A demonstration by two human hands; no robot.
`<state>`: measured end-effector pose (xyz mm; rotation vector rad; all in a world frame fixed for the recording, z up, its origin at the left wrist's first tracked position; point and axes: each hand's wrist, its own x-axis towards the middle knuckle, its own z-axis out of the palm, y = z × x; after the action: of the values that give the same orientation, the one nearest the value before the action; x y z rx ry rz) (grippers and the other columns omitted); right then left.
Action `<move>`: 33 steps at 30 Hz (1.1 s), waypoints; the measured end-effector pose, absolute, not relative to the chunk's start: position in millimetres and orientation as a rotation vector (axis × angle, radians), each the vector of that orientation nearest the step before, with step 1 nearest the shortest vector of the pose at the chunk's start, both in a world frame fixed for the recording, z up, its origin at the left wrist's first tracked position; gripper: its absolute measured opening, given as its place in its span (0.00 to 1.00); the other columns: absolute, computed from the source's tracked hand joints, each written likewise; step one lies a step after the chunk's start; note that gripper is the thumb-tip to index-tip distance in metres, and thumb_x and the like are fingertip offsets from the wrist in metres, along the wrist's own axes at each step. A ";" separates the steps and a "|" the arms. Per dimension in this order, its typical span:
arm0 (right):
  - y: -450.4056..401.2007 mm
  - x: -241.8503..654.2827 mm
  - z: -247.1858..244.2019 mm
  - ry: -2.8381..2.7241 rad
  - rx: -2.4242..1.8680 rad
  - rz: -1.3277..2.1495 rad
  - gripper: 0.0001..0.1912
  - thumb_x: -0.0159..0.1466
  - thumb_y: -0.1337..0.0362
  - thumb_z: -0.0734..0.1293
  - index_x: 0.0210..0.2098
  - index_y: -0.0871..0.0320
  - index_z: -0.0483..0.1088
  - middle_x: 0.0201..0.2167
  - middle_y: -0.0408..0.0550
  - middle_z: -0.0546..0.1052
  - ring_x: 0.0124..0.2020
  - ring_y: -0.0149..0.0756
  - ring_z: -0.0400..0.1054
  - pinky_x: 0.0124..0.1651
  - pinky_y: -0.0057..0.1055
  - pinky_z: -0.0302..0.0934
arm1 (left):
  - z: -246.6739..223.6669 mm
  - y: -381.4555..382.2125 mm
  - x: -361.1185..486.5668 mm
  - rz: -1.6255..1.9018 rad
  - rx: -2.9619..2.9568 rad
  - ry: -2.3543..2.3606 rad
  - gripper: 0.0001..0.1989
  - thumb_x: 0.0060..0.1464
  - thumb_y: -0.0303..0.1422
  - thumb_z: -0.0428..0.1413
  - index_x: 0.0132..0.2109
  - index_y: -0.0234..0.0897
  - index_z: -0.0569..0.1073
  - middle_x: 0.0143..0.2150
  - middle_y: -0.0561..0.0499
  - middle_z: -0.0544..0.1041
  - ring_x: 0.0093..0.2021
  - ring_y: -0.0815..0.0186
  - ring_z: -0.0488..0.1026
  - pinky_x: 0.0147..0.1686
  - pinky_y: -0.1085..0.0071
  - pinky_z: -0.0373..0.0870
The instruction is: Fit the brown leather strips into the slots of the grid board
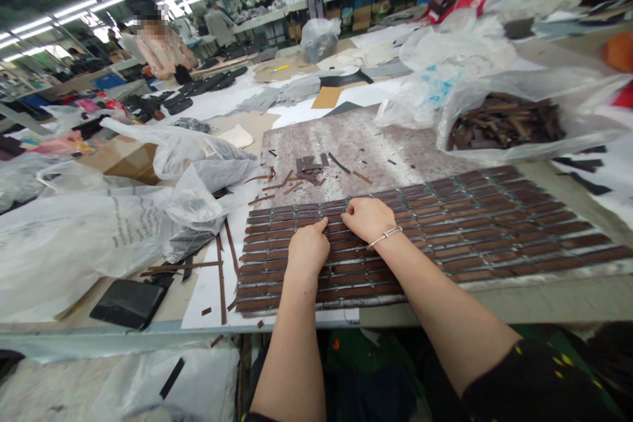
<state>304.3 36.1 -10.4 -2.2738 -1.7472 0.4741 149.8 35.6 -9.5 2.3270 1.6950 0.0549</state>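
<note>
Rows of dark brown strips (469, 224) lie side by side on a stained board (341, 138), across the front of the table. My left hand (309, 247) rests on the left part of the rows, its fingers curled and its thumb pointing up and right. Just to its right, my right hand (368, 217), with a bracelet at the wrist, is closed with fingertips pressed together near the upper rows. What either hand grips, if anything, is too small to make out. A small pile of brown pieces (309, 168) sits on the board beyond the hands.
An open plastic bag of brown pieces (509, 122) stands at the right rear. On the left are white plastic bags (89, 244), a cardboard box (123, 158) and a black flat case (129, 303) near the table's edge. A person (161, 46) is at the far left.
</note>
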 end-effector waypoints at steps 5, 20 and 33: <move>32.5 305.1 -8.7 -1.750 -2.221 0.317 0.09 0.56 0.60 0.62 0.31 0.52 0.73 0.32 0.46 0.75 0.34 0.38 0.68 0.33 0.29 0.58 | -10.6 36.7 148.6 0.103 2.284 1.668 0.25 0.51 0.24 0.44 0.55 0.42 0.70 0.46 0.46 0.77 0.46 0.59 0.73 0.50 0.64 0.66; 21.6 328.1 5.1 -1.508 -1.503 0.733 0.12 0.59 0.61 0.63 0.37 0.58 0.76 0.32 0.43 0.76 0.33 0.31 0.68 0.39 0.26 0.60 | 10.4 35.3 162.0 0.831 1.006 1.060 0.22 0.52 0.44 0.53 0.50 0.35 0.68 0.19 0.61 0.57 0.12 0.80 0.49 0.11 0.83 0.45; 5.0 337.4 12.1 -1.342 -1.389 1.259 0.14 0.55 0.56 0.66 0.30 0.62 0.74 0.21 0.43 0.72 0.21 0.25 0.61 0.23 0.22 0.53 | 3.6 24.7 203.4 0.915 1.025 1.049 0.23 0.51 0.46 0.54 0.49 0.36 0.67 0.18 0.63 0.56 0.13 0.78 0.53 0.12 0.81 0.56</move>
<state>337.4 5.0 12.1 -1.3886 -1.3422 1.2588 203.4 24.7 3.6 1.0248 1.0485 0.9150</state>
